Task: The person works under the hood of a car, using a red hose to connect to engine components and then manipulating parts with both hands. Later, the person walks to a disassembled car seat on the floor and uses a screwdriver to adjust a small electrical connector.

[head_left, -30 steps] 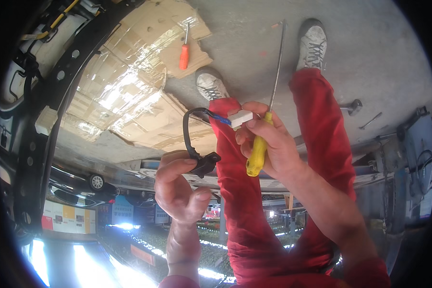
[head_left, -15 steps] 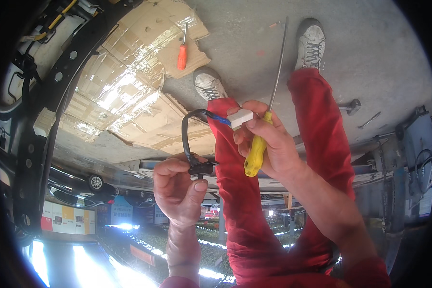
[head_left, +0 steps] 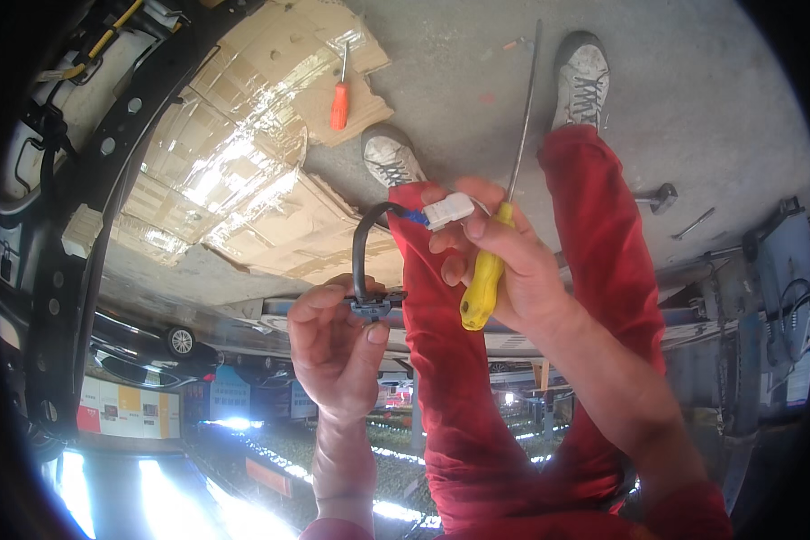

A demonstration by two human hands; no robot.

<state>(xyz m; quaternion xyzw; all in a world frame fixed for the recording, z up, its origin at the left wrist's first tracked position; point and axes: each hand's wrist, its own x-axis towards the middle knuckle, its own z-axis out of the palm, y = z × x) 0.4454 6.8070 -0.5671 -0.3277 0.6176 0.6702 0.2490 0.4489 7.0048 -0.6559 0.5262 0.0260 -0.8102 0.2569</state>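
The left hand point(head_left: 333, 346) pinches a small dark clip point(head_left: 372, 307) between thumb and fingertips; the clip sits at the top of the hand, the thumb point(head_left: 375, 335) just below it. From the clip a black cable point(head_left: 362, 247) rises, bends over and runs right to a white plug point(head_left: 447, 211). A short blue piece point(head_left: 415, 217) shows where cable meets plug.

The right hand point(head_left: 504, 261) holds that plug between thumb and forefinger at the top of its grip, while the lower fingers are curled round the yellow handle of a screwdriver point(head_left: 482, 279). The screwdriver's thin shaft stands up past the plug, just to its right. Whether the plug touches the shaft is hard to tell.

Both hands are close together in front of the red trouser legs point(head_left: 594, 270). Beyond them are two grey shoes point(head_left: 580, 76) on concrete, flattened cardboard point(head_left: 243, 207) and an orange-handled screwdriver point(head_left: 340, 101) lying on it.
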